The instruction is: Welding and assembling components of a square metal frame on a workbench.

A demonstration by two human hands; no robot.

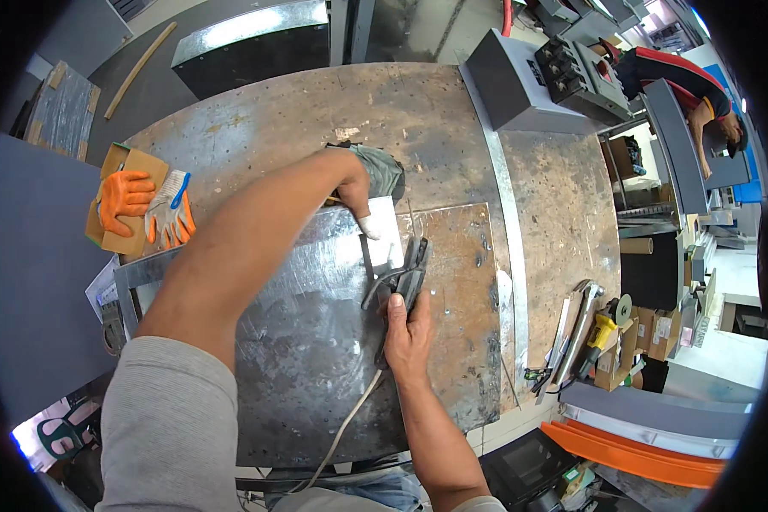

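My right hand (408, 337) is closed round a black hand-held tool (412, 277) with a lever-like side arm. A pale cable (346, 422) runs from its lower end toward the near edge. Just beyond the tool, my left hand (356, 194) is bent down over a bright, flat metal piece (385, 226). Its thumb has a white covering at the tip and touches the metal piece. A grey-green cloth (379, 169) bunches beside that hand, whose other fingers are hidden. Beneath both hands lies a dark, scuffed metal sheet (307, 350).
Orange-and-grey work gloves (128, 200) lie in and beside a cardboard box at left. A yellow angle grinder (603, 331) and a hammer (582, 316) lie at right. A metal strip (508, 205) crosses the worn wooden table (290, 111). A co-worker (683, 81) bends over panels at far right.
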